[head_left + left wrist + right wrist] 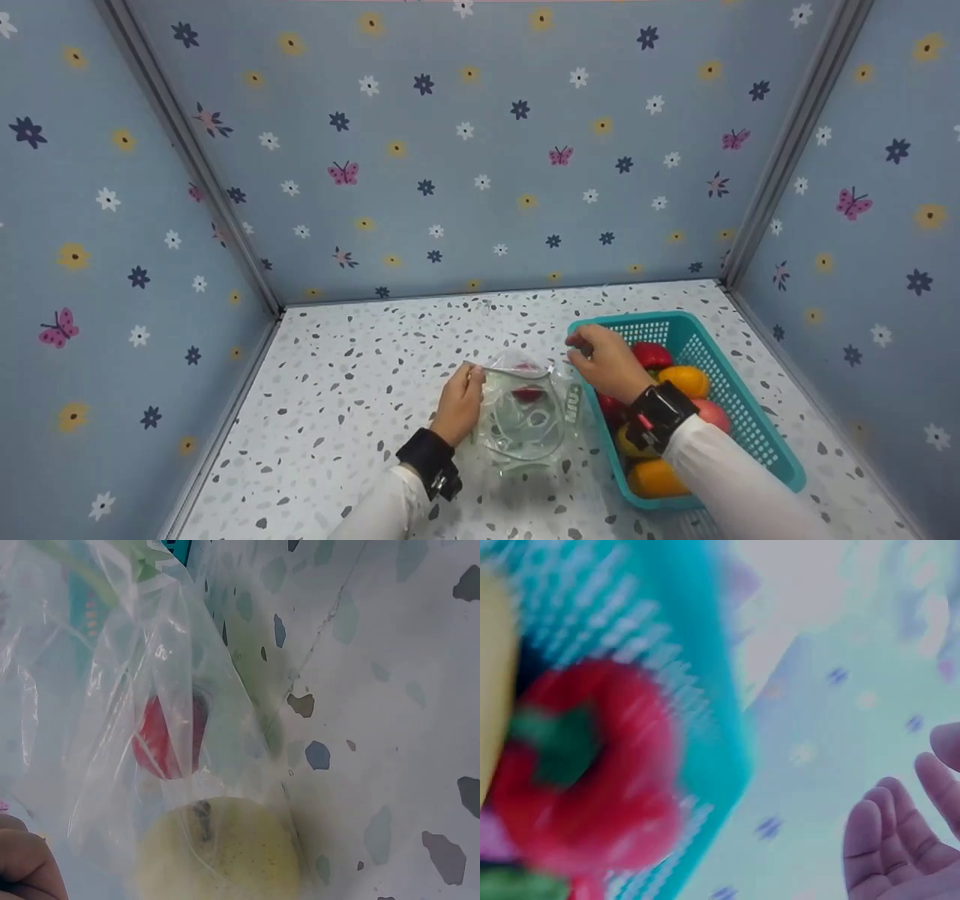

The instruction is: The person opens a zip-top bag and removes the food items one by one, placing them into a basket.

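Note:
In the head view my left hand [459, 405] pinches the left edge of a clear plastic bag [517, 442], which stands puffed out on the table. Through the film in the left wrist view show a red, glossy piece [161, 741] and a pale yellow round fruit [225, 859] with a dark stem. My right hand [611, 367] hovers over the left rim of a teal basket [757, 405], fingers loosely bent and holding nothing. Inside the basket a red bell pepper [630, 787] with a green stem lies near that hand.
Also in the basket are an orange-yellow fruit [686, 381], a pinkish round fruit [712, 414] and a longer orange piece [656, 478]. The speckled white table [360, 375] is bounded by flowered panels [465, 165] at the back and both sides.

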{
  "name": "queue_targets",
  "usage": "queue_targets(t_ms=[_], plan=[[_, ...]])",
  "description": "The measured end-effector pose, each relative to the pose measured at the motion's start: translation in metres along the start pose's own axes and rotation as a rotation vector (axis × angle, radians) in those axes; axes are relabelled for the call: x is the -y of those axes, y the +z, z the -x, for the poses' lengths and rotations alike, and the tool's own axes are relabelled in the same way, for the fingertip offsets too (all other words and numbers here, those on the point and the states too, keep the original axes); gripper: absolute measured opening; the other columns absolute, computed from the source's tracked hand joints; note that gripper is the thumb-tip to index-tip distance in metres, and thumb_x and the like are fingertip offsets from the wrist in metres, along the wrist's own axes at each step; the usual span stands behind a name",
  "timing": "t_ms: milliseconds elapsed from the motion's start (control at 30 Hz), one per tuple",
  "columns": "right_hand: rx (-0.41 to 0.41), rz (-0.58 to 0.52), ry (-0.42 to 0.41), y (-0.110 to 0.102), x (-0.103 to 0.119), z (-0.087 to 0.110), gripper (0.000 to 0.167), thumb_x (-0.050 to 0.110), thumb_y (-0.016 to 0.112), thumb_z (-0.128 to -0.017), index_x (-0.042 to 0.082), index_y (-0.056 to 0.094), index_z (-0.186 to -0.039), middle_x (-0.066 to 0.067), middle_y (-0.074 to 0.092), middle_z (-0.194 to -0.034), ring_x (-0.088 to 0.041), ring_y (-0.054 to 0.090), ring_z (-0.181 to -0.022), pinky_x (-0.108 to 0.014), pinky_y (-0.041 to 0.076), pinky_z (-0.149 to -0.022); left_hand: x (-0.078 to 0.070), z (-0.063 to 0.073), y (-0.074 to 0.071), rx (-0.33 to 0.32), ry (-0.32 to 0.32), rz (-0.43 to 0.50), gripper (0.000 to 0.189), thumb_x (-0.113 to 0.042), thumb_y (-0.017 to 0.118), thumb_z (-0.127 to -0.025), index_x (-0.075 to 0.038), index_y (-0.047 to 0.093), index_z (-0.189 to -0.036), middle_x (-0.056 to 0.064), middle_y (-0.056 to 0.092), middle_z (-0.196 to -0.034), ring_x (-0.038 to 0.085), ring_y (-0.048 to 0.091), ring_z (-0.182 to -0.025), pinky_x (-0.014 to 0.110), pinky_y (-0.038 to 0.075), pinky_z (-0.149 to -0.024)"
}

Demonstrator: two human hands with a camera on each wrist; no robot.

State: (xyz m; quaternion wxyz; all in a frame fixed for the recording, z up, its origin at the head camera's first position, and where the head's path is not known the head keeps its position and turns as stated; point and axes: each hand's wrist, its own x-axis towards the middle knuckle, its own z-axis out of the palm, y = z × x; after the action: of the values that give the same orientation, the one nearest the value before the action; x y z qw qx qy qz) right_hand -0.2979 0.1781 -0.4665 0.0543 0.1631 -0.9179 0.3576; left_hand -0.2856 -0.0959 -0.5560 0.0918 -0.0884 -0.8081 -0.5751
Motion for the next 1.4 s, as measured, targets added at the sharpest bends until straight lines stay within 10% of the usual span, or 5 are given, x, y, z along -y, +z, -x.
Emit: queue_targets(t_ms=[500, 900, 1400], plan=[[0.165, 0.115, -0.347, 0.064, 0.062, 0.013, 0.014, -0.003, 0.069, -0.099, -0.001, 0.082, -0.106, -0.014, 0.082, -0.102, -0.03, 0.077, -0.096, -0.046, 0.064, -0.092, -0.002, -0.002, -0.014, -0.033, -0.004, -0.021, 0.026, -0.016, 0.045, -0.116, -0.003, 0.06, -0.099, 0.0, 0.052, -0.08, 0.011, 0.051, -0.071, 0.028, 0.043, -0.07], [0.327, 0.373, -0.179, 0.128, 0.057, 0.014, 0.009, -0.002, 0.076, -0.089, 0.004, 0.075, -0.096, -0.011, 0.076, -0.088, -0.028, 0.073, -0.078, -0.043, 0.062, -0.078, 0.0, 0.001, -0.013, -0.035, 0.007, 0.023, 0.028, -0.019, 0.046, -0.117, -0.003, 0.058, -0.097, -0.003, 0.048, -0.077, 0.008, 0.049, -0.068, 0.026, 0.042, -0.067], [0.257, 0.461, -0.068, 0.161, 0.022, 0.003, 0.02, 0.014, 0.086, -0.086, 0.006, 0.07, -0.095, -0.007, 0.072, -0.082, -0.025, 0.071, -0.073, -0.045, 0.063, -0.078, 0.001, 0.006, -0.011, 0.049, -0.015, 0.023, 0.026, -0.016, 0.046, -0.116, -0.001, 0.059, -0.1, -0.004, 0.047, -0.071, 0.007, 0.045, -0.062, 0.024, 0.039, -0.062]])
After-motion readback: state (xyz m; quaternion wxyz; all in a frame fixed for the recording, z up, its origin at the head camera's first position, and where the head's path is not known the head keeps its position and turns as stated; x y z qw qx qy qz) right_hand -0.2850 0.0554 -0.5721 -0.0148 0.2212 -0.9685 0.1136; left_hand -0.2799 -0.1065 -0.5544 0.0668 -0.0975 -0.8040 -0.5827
